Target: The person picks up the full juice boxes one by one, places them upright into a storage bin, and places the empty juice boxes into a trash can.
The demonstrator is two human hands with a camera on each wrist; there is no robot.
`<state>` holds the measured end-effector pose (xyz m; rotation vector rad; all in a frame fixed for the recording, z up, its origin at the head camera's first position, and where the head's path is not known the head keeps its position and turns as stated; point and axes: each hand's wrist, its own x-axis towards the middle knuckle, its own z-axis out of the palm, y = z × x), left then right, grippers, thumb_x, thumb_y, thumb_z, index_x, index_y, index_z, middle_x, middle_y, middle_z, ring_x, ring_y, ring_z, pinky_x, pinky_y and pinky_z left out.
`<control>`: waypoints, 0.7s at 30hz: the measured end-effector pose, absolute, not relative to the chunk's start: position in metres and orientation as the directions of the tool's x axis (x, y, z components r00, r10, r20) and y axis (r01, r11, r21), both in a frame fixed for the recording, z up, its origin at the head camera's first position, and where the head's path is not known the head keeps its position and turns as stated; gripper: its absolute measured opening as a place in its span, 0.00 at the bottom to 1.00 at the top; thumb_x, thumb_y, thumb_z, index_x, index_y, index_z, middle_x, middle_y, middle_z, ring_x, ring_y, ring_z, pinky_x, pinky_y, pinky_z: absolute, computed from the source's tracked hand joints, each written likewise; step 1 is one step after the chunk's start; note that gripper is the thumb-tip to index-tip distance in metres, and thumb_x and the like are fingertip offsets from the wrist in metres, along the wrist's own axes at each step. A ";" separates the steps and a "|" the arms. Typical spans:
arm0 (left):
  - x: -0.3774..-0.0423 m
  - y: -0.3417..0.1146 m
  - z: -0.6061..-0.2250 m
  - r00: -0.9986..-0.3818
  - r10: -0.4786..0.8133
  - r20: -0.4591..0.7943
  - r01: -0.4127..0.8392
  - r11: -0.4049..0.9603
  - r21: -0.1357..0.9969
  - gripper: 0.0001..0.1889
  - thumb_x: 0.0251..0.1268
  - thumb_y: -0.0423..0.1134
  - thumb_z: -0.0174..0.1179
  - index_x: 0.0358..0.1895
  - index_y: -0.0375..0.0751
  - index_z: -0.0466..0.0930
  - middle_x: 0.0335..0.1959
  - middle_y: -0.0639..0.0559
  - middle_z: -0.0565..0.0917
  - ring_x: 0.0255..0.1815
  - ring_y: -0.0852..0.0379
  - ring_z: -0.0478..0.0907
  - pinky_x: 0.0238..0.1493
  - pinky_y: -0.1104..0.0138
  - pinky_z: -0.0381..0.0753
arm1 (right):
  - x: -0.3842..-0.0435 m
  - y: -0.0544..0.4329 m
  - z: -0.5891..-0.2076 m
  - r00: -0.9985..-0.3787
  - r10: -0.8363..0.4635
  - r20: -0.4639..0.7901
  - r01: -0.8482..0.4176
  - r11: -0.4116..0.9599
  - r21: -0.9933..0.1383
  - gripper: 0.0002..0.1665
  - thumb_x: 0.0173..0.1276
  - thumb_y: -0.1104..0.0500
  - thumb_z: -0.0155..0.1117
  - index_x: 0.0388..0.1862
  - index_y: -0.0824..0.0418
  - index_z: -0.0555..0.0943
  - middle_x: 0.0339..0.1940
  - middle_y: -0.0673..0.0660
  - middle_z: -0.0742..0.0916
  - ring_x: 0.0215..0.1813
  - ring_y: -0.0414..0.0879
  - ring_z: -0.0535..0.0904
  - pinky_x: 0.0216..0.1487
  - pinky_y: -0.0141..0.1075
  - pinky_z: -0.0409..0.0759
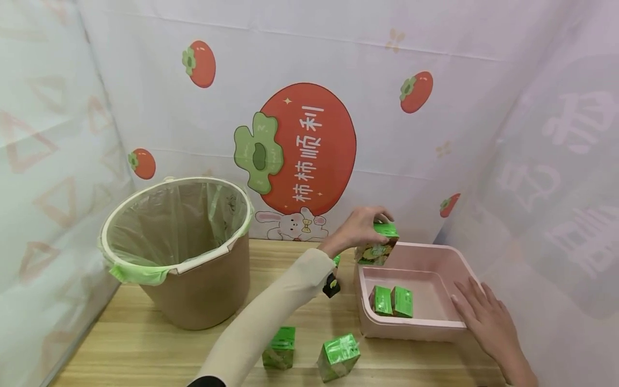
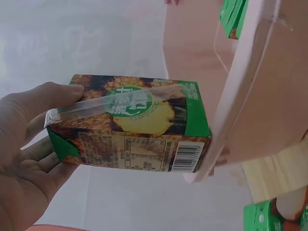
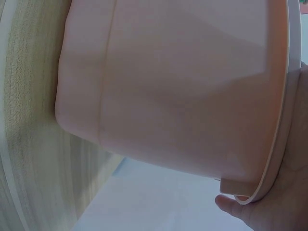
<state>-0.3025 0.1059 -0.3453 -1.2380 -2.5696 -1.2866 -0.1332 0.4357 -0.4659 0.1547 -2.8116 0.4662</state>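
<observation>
My left hand (image 1: 359,230) grips a green-topped juice box (image 1: 377,252), fingers over one end and thumb on the near side. The left wrist view shows the pineapple picture and barcode on this juice box (image 2: 130,125), right beside the pink tub's rim (image 2: 240,82). In the head view it overlaps the tub's back-left corner. My right hand (image 1: 493,322) rests on the right rim of the pink tub (image 1: 411,329), fingers extended across it. Two juice boxes, one here (image 1: 383,300) and another (image 1: 403,302), stand inside the tub at its front left.
Two more juice boxes, one on the left (image 1: 280,346) and one on the right (image 1: 339,355), stand on the wooden table (image 1: 309,312) in front. Another (image 1: 337,261) is mostly hidden behind my left sleeve. A brown bucket (image 1: 208,295) with a plastic liner stands at the left.
</observation>
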 end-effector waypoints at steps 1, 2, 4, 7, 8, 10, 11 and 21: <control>-0.303 0.110 -0.346 -0.688 0.641 0.340 0.656 0.349 0.669 0.22 0.61 0.32 0.76 0.59 0.38 0.85 0.55 0.44 0.90 0.53 0.56 0.85 0.51 0.75 0.79 | -0.134 0.435 -0.466 -0.954 -0.057 0.294 -0.150 0.941 -0.303 0.32 0.85 0.47 0.50 0.78 0.65 0.71 0.79 0.78 0.65 0.82 0.76 0.51 0.62 0.79 0.56; -0.303 0.114 -0.346 -0.690 0.638 0.342 0.656 0.352 0.667 0.21 0.61 0.31 0.76 0.58 0.38 0.85 0.54 0.44 0.90 0.52 0.56 0.85 0.50 0.75 0.79 | -0.134 0.435 -0.465 -0.954 -0.056 0.293 -0.148 0.941 -0.303 0.32 0.85 0.47 0.50 0.78 0.65 0.71 0.79 0.78 0.65 0.82 0.77 0.52 0.62 0.79 0.56; -0.304 0.121 -0.348 -0.693 0.635 0.341 0.653 0.352 0.671 0.20 0.61 0.31 0.77 0.57 0.38 0.85 0.54 0.44 0.90 0.53 0.56 0.85 0.50 0.76 0.79 | -0.134 0.434 -0.465 -0.955 -0.052 0.293 -0.145 0.942 -0.304 0.32 0.85 0.47 0.50 0.78 0.65 0.71 0.79 0.78 0.65 0.81 0.77 0.52 0.62 0.80 0.56; -0.304 0.133 -0.355 -0.706 0.632 0.319 0.628 0.350 0.695 0.20 0.61 0.30 0.78 0.56 0.38 0.86 0.54 0.43 0.89 0.53 0.56 0.85 0.49 0.76 0.79 | -0.133 0.433 -0.464 -0.952 -0.049 0.303 -0.146 0.941 -0.306 0.32 0.85 0.47 0.50 0.77 0.65 0.72 0.79 0.78 0.67 0.80 0.78 0.54 0.62 0.80 0.57; -0.304 0.136 -0.359 -0.714 0.631 0.303 0.611 0.350 0.710 0.20 0.60 0.30 0.78 0.55 0.38 0.86 0.54 0.44 0.89 0.52 0.57 0.85 0.49 0.76 0.79 | -0.133 0.433 -0.464 -0.951 -0.049 0.305 -0.146 0.941 -0.305 0.32 0.85 0.47 0.51 0.76 0.65 0.72 0.78 0.78 0.67 0.80 0.78 0.55 0.62 0.79 0.57; -0.304 0.142 -0.367 -0.727 0.629 0.275 0.585 0.357 0.728 0.20 0.59 0.28 0.78 0.54 0.38 0.86 0.52 0.44 0.89 0.51 0.58 0.84 0.48 0.76 0.79 | -0.133 0.432 -0.465 -0.951 -0.051 0.306 -0.149 0.940 -0.307 0.32 0.85 0.47 0.51 0.77 0.65 0.72 0.79 0.78 0.67 0.80 0.77 0.55 0.62 0.79 0.57; -0.304 0.144 -0.373 -0.737 0.625 0.258 0.567 0.364 0.739 0.20 0.59 0.28 0.78 0.54 0.38 0.86 0.52 0.44 0.89 0.49 0.59 0.84 0.47 0.76 0.79 | -0.133 0.432 -0.465 -0.950 -0.053 0.309 -0.152 0.940 -0.305 0.32 0.85 0.47 0.51 0.77 0.65 0.72 0.79 0.78 0.67 0.80 0.77 0.55 0.62 0.79 0.57; -0.299 0.163 -0.423 -0.784 0.608 0.128 0.520 0.529 0.671 0.21 0.55 0.28 0.79 0.52 0.41 0.86 0.48 0.51 0.88 0.44 0.62 0.82 0.39 0.74 0.80 | -0.134 0.435 -0.466 -0.942 -0.058 0.330 -0.156 0.948 -0.277 0.32 0.84 0.47 0.52 0.77 0.64 0.72 0.77 0.78 0.68 0.78 0.78 0.58 0.61 0.78 0.59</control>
